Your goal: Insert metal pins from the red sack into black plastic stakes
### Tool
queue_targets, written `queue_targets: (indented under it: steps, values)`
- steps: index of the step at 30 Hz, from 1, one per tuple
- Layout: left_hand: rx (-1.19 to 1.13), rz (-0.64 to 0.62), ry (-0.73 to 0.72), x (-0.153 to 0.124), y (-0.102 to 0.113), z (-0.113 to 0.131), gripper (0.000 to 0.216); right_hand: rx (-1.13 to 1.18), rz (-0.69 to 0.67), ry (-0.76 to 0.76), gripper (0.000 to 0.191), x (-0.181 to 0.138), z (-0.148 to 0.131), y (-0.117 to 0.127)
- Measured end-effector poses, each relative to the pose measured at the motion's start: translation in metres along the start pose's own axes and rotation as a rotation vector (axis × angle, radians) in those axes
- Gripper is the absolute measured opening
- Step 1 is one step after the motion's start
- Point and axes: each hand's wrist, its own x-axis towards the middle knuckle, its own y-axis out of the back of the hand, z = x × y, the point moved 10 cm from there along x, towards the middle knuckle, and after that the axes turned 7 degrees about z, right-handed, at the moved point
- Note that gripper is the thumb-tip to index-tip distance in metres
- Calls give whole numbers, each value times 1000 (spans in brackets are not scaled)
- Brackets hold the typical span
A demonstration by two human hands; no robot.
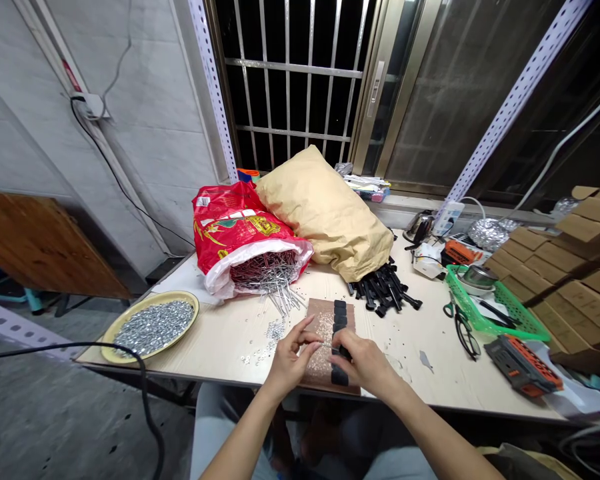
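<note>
My left hand [293, 357] pinches a thin metal rod [326, 345] between thumb and fingertips. In my right hand [365, 363] is a small black plastic part, mostly hidden by the fingers; the rod's end meets it. Both hands are just above a brown board [323, 308] at the table's front edge. Down the board's right side runs a row of black pads [340, 319]. Small metal nuts [275, 330] lie scattered left of the board. Behind them, a red bag [240, 223] spills long metal rods [283, 283] onto the table.
A yellow dish [196, 313] heaped with small metal pieces stands at the left. A beige sack [330, 213] lies behind several black plastic parts [385, 287]. To the right are scissors [449, 309], glasses [465, 337], a green basket [525, 320], an orange-black tool case [525, 367] and stacked cartons [580, 287].
</note>
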Motion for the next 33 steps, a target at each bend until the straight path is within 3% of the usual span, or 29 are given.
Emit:
queue_targets:
  steps: [12,19,28,33]
  values:
    - [58,-8,-34,-4,-4,2,47,-28,4,44,24,-3,-1,-5]
    - [169,35,-106,-4,-3,6,48,-69,178,138,18,-7,-11,10]
    - [254,-81,-178,-7,-10,14,49,-134,-40,65,24,-6,-2,-7]
    - [245,-50,-146,-7,-7,12,52,-63,8,46,21,-8,1,-6]
